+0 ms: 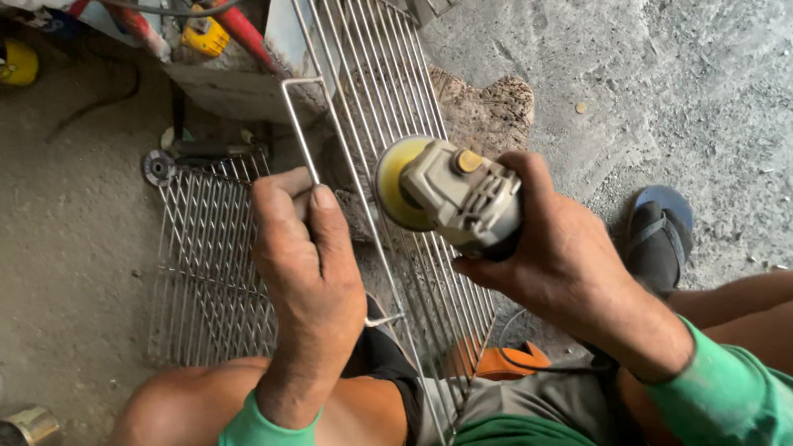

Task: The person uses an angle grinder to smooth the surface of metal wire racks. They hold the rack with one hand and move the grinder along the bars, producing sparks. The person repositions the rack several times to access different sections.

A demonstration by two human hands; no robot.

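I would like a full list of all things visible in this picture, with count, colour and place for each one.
wire rack: 1, silver, centre, gripped at its frame by the left hand
second wire rack: 1, silver, flat on the floor, left of centre
angle grinder: 1, grey body with yellow disc, centre, in the right hand
loose grinding disc: 1, dark, on the floor above the flat rack
yellow can: 1, top left
metal cups: 2, silver, lower left
sandal: 1, blue and black, right
concrete floor: grey
left hand: 1, green sleeve
right hand: 1, green sleeve
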